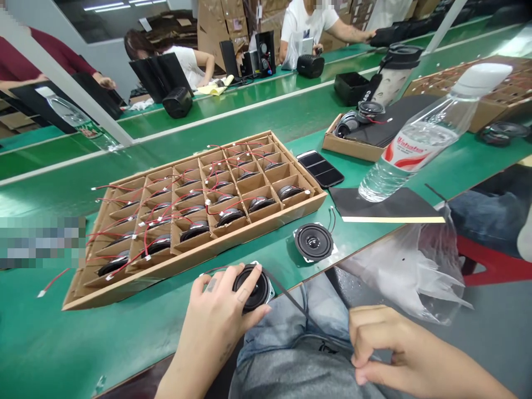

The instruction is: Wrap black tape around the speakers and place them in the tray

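Note:
My left hand [226, 296] is closed over a round black speaker driver [258, 288] at the front edge of the green bench, with fingers across its face and thumb at its near side. A thin black strip [291, 299] runs from the speaker's rim down toward my right hand [386, 346]. That hand is in a pinch above my lap, at the strip's far end; the fingers partly hide the end. A second speaker [313, 242] lies face up to the right, its wire pointing away. Behind my left hand sits a divided cardboard tray [199, 252] holding several speakers with red wires.
Right of the tray lie a phone [321, 168] and a black sheet [353, 205] under a water bottle [419, 144]. A small carton [353, 147] with speaker parts stands behind, near a tumbler [394, 77]. A plastic bag [407, 271] hangs at the bench edge. Co-workers sit opposite.

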A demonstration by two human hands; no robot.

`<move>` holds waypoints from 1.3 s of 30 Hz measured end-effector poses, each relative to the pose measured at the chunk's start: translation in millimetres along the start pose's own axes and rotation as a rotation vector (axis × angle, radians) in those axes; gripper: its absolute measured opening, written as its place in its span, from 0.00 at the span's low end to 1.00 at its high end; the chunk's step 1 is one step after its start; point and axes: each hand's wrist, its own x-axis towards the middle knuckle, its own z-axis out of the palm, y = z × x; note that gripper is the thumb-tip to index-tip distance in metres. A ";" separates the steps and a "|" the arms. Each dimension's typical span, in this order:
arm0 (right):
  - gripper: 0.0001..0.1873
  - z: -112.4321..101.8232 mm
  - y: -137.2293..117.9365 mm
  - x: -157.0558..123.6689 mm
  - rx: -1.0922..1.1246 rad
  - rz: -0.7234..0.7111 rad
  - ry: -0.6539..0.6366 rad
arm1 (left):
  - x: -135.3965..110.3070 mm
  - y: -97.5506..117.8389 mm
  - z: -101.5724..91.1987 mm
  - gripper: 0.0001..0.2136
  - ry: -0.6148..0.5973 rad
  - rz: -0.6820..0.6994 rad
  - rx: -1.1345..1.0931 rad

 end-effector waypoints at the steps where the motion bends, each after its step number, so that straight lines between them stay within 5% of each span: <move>1: 0.08 3.1 -1.0 2.5 0.007 -0.016 -0.013 | 0.0 3.8 -1.5 0.23 -0.008 -0.020 0.020; 8: 0.09 -2.5 -5.7 15.9 -0.060 -0.106 -0.053 | 1.8 24.8 -12.1 0.23 -0.079 -0.144 0.113; 13: 0.08 -28.6 -4.7 15.4 -0.140 -0.080 0.101 | 8.4 -2.0 -19.6 0.34 -0.185 0.034 -0.072; 18: 0.09 -42.5 0.3 20.3 -0.169 -0.068 0.238 | 22.9 -27.6 -30.5 0.30 -0.311 0.214 -0.199; 27: 0.09 -49.2 26.4 28.6 -0.176 -0.028 0.342 | 13.9 -12.7 -19.3 0.31 -0.164 0.078 -0.038; 39: 0.07 -37.7 20.5 20.6 -0.183 -0.086 0.326 | 12.0 -12.7 -17.2 0.32 -0.195 0.058 -0.053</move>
